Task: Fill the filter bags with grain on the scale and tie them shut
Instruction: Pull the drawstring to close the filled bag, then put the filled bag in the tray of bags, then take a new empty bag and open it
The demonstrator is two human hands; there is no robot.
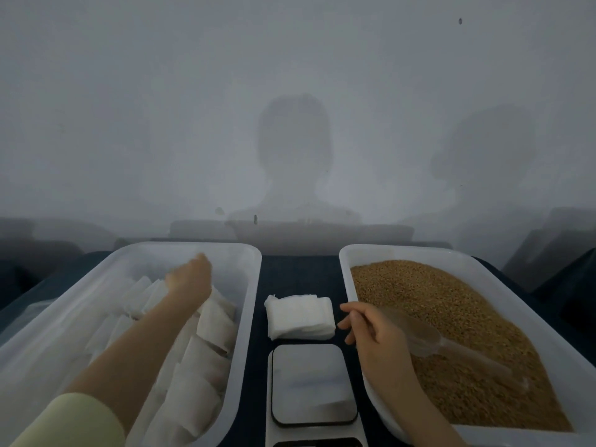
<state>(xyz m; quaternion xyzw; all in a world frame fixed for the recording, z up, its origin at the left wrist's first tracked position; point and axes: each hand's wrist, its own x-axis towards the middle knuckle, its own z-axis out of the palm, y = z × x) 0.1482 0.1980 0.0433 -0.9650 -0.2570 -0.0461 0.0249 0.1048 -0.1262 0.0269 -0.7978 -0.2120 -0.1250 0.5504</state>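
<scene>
Step in hand — between bags, as I judge it: the scale [314, 383] platform is bare, nothing on it to fill.

My left hand [190, 275] — reaching deep into the left tray [245, 304], over the rows of filled filter bags [206, 356] standing on edge; it is blurred and seen from the back, so I cannot tell whether the fingers are closed on anything. A pale yellow sleeve [74, 421] shows at the near edge.

My right hand [367, 327] — curled around the handle of a clear plastic scoop [451, 346], whose bowl lies on the grain [458, 333] in the right tray [351, 285]. The hand sits at the tray's left wall.

Empty filter bags [300, 316] — a folded white stack on the cloth, between the two trays and just beyond the scale.

Next move, by my reckoning: the left hand must come back to the stack and peel off one thin bag — they cling, so a fingertip pinch — and hold it open on the scale while the scoop brings grain across without spilling.

Surface — a dark blue cloth [296, 272] under everything.

Room — a plain grey wall [290, 75] close behind, dim light, my shadow [295, 156] on it.
</scene>
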